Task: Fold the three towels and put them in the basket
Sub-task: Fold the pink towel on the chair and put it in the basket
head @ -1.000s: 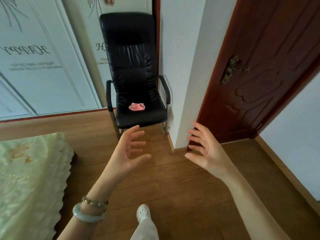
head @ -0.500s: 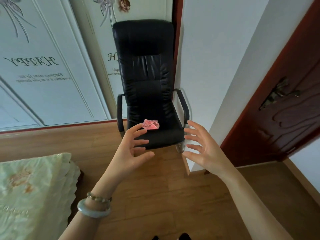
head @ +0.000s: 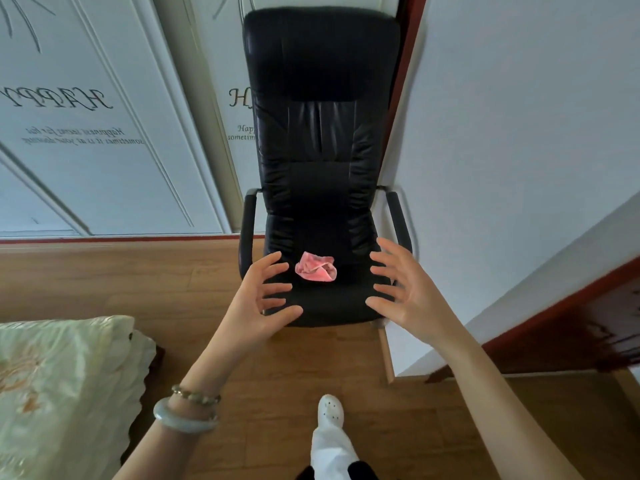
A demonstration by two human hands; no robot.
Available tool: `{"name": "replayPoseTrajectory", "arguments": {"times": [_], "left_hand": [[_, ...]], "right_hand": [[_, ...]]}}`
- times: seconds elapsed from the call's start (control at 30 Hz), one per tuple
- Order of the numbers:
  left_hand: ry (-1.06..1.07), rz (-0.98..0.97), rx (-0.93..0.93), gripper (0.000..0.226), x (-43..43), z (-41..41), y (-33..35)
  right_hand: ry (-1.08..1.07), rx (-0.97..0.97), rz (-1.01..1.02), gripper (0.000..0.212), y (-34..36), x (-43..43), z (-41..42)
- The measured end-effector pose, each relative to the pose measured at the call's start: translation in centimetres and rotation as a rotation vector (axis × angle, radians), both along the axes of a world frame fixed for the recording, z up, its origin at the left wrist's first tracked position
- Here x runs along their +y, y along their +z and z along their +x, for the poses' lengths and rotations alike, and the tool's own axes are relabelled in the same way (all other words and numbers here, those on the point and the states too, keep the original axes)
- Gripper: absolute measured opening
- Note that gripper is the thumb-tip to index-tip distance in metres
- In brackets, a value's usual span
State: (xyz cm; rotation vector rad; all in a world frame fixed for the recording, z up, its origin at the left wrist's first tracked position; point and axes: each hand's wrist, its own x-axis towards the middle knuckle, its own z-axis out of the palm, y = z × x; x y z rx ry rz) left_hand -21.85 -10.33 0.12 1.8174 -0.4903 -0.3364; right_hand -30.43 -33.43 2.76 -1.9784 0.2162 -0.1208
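A small crumpled pink towel lies on the seat of a black leather armchair. My left hand hovers over the seat's front left, fingers spread and empty, just left of the towel. My right hand hovers over the seat's front right, fingers spread, holding nothing. The towel sits between the two hands, touched by neither. No basket and no other towels are in view.
A bed with a pale green cover fills the lower left. White wardrobe doors stand behind the chair, a white wall corner and a dark red door to the right. My foot in a white shoe stands on the wooden floor.
I have stepped closer to the chair. It and the pink towel now sit larger and lower in view. Both hands have advanced over the seat, either side of the towel.
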Motion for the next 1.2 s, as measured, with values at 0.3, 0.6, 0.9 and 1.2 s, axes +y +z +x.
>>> {"name": "replayPoseTrajectory", "arguments": {"times": [0.3, 0.6, 0.9, 1.2], "left_hand": [[0.069, 0.051, 0.103, 0.077, -4.5, 12.6, -2.9], [0.052, 0.154, 0.168, 0.067, -5.7, 22.3, -7.1], [-0.145, 0.35, 0.297, 0.058, -9.6, 33.0, -18.1], [-0.246, 0.502, 0.307, 0.039, -13.6, 37.1, -27.9]], "right_hand": [[0.043, 0.091, 0.011, 0.074, -1.9, -6.5, 14.1], [0.045, 0.198, -0.023, 0.066, -6.2, -8.1, 24.1], [-0.052, 0.387, -0.092, 0.052, -16.5, -9.5, 32.1], [-0.093, 0.594, -0.094, 0.042, -28.0, -11.8, 35.6]]}}
